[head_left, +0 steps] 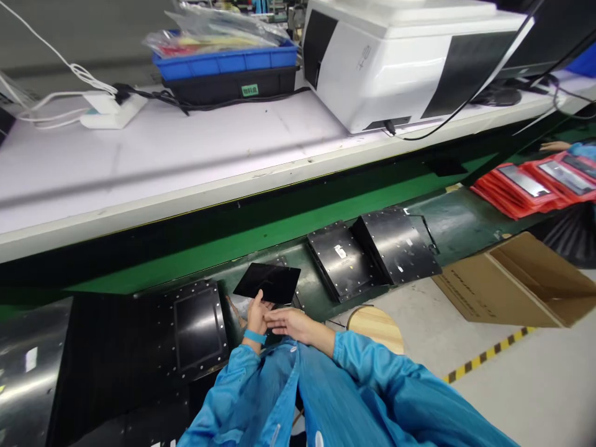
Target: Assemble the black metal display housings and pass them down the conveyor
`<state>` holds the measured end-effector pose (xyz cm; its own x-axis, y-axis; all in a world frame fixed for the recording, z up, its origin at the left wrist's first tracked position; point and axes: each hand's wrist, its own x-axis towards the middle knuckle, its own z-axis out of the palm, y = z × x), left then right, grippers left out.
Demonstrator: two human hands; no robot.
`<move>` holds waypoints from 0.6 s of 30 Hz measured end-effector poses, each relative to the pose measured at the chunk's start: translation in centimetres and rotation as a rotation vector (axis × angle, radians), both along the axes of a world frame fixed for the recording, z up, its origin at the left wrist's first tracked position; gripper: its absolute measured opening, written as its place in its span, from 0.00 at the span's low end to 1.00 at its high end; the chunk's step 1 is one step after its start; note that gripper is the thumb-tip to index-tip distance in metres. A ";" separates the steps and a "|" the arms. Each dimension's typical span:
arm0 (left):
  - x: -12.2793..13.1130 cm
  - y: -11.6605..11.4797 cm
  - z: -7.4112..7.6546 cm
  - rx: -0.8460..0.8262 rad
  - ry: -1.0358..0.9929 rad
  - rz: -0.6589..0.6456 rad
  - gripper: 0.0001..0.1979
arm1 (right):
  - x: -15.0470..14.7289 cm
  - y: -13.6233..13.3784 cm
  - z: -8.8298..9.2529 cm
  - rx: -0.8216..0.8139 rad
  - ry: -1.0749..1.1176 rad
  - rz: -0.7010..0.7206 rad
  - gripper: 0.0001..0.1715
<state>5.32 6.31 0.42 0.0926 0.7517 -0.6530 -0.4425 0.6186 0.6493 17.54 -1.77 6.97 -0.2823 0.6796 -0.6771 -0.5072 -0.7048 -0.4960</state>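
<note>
A thin, glossy black tablet-like panel [269,282] is tilted in front of my body. My left hand [257,315], with a blue band at the wrist, grips its near edge, thumb on top; the fingers beneath are partly hidden. Just beside it, my right hand [292,324] has its fingers stretched out toward my left palm and holds nothing that I can see. Under the panel runs a dark green bench surface [246,268]. On the left lies a black plate with a framed rectangle [198,329] and a row of screws.
Two black screwed fixtures [347,261] stand right of the panel. Farther right are an open cardboard box [484,285], a round wooden stool [376,328] and red padded sleeves [524,186], near another person's hand [555,146]. A white machine [400,68] and blue tray [223,64] sit on the shelf.
</note>
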 end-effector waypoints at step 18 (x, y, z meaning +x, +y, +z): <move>-3.0 1.2 -3.4 -0.105 0.037 -0.386 0.24 | 8.4 2.3 -9.3 0.031 -1.040 0.063 0.12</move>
<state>2.31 7.50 -2.95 0.3306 0.5951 -0.7325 -0.1421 0.7987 0.5848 25.94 0.55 -2.32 0.3947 0.7048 -0.5894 0.2179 -0.6950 -0.6852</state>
